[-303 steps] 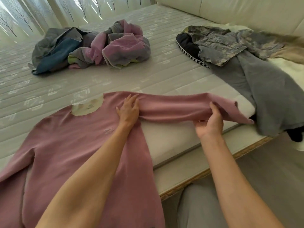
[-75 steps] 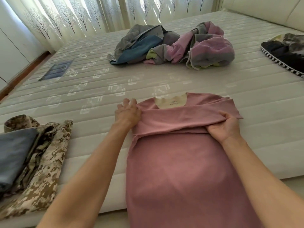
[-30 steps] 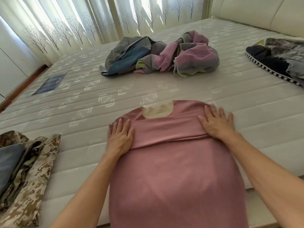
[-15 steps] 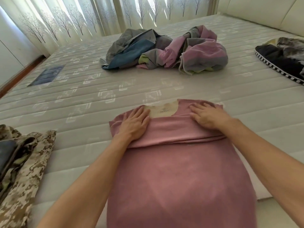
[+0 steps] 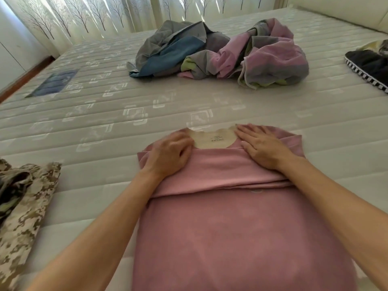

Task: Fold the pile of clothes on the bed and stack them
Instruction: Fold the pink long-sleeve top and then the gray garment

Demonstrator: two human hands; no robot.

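A pink long-sleeved top lies on the mattress in front of me, its sleeves folded across the chest and its cream collar label facing up. My left hand rests on the left shoulder beside the collar with the fingers curled against the cloth. My right hand lies flat with spread fingers on the right shoulder. Folded clothes, a camouflage garment among them, sit at the near left edge. Farther back lies a crumpled heap of grey, blue and pink fabric.
A dark garment with a black-and-white checked edge lies at the far right. Curtains with a tree print hang behind the bed. A strip of floor shows at the far left.
Both hands have slid up from the folded sleeve band to the shoulders beside the collar. The left hand's fingers have curled. The top itself has not moved.
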